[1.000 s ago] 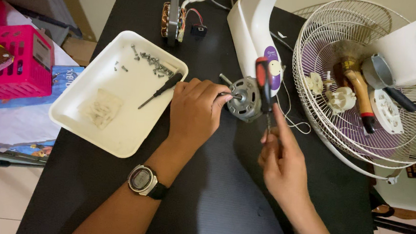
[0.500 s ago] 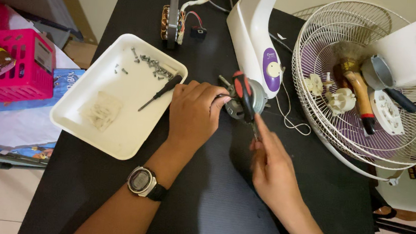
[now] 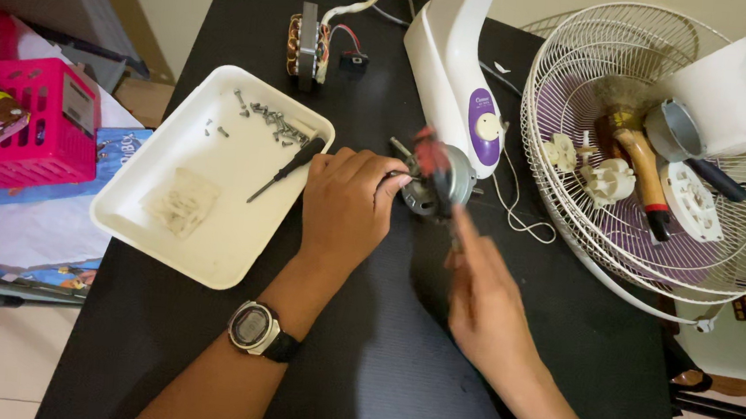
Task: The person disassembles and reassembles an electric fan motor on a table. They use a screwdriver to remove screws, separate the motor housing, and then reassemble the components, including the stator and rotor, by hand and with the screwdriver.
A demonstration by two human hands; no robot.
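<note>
Round metal motor (image 3: 437, 181) gripped by left hand (image 3: 347, 203) on black table (image 3: 378, 369); red-handled screwdriver (image 3: 434, 166) pinched by right hand (image 3: 485, 303), blurred.

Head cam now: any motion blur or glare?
Head view: right hand and the red-handled screwdriver are smeared by motion; left hand, tray and fan guard stay sharp. Lighting even, no glare on the black table.

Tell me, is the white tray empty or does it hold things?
Not empty: the white tray holds loose screws and a black screwdriver.
</note>
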